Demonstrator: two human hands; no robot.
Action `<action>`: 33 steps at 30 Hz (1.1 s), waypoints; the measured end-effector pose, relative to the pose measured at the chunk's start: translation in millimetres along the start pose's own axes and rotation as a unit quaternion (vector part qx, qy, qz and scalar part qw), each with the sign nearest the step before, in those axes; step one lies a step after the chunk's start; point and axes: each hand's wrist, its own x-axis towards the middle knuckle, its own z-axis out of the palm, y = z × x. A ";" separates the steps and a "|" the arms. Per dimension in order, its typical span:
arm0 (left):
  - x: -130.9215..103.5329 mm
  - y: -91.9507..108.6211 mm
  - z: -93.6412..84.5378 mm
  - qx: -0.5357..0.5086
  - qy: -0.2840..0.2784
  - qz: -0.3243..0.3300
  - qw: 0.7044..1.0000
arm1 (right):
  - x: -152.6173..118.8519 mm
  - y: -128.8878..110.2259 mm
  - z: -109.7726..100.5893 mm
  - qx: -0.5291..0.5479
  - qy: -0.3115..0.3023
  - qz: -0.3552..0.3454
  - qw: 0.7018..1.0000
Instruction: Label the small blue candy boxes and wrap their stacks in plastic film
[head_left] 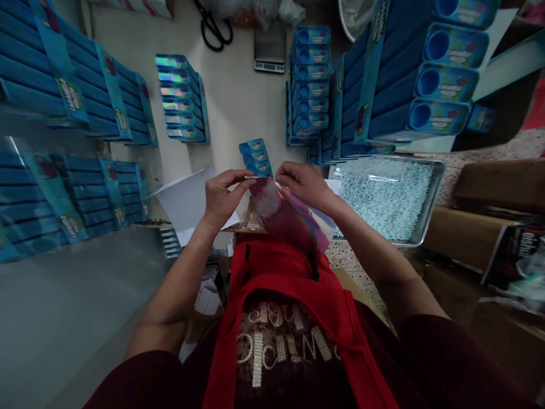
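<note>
A thin pink and purple printed sheet or bag (283, 218) hangs at the table's front edge, over the red apron. Its upper left edge is pinched between the thumb and fingers of my left hand (225, 196). The fingers of my right hand (304, 184) are closed on its upper right edge. Just beyond the fingertips lie several small blue packs (255, 154), overlapping in a short row. White paper (187, 199) lies to the left of my left hand.
Blue boxes stand stacked at left (183, 102) and right (313, 88). A metal tray (432, 199) of pale blue pellets is at the right. Black scissors (213, 28) and a small scale (269, 51) lie at the back. Brown cartons (464, 236) sit far right.
</note>
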 end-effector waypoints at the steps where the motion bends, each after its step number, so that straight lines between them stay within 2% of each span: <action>1: -0.4 1.8 2.3 -0.003 0.004 -0.005 1.000 | -1.5 1.3 -0.6 0.000 0.001 0.002 1.000; 5: -0.9 7.1 7.1 -0.025 0.008 -0.004 1.000 | -6.3 5.4 -2.3 -0.004 -0.002 0.006 1.000; 8: 1.0 7.5 11.5 -0.044 0.004 -0.027 0.999 | -10.9 6.3 -3.9 -0.026 -0.005 0.006 1.000; 13: 14.5 10.7 25.0 -0.068 -0.061 -0.078 0.993 | -27.8 5.2 -12.0 -0.108 0.003 0.030 0.994; 16: 27.8 21.8 34.4 -0.077 -0.113 -0.084 0.987 | -41.4 3.2 -27.4 -0.142 0.018 0.052 0.988; 20: 44.9 35.7 51.5 -0.096 -0.172 -0.072 0.978 | -54.6 4.4 -60.0 -0.168 0.053 0.044 0.983; 22: 49.6 35.6 65.2 -0.120 -0.191 -0.088 0.970 | -56.3 14.1 -73.2 -0.187 0.056 0.037 0.980; 24: 49.9 30.1 83.2 -0.149 -0.206 -0.132 0.958 | -54.1 33.4 -78.6 -0.219 0.046 0.038 0.974; 26: 45.3 21.8 103.8 -0.168 -0.207 -0.197 0.943 | -49.8 59.4 -74.6 -0.259 0.023 0.040 0.965; 29: 31.6 9.7 132.8 -0.132 -0.157 -0.258 0.944 | -46.0 93.8 -54.2 -0.322 -0.023 0.027 0.946; 31: 21.5 3.2 146.5 -0.102 -0.115 -0.260 0.953 | -48.1 103.7 -35.4 -0.341 -0.024 0.011 0.940; 33: 12.8 -2.7 154.3 -0.105 -0.086 -0.263 0.955 | -53.1 103.4 -15.8 -0.328 0.010 -0.002 0.944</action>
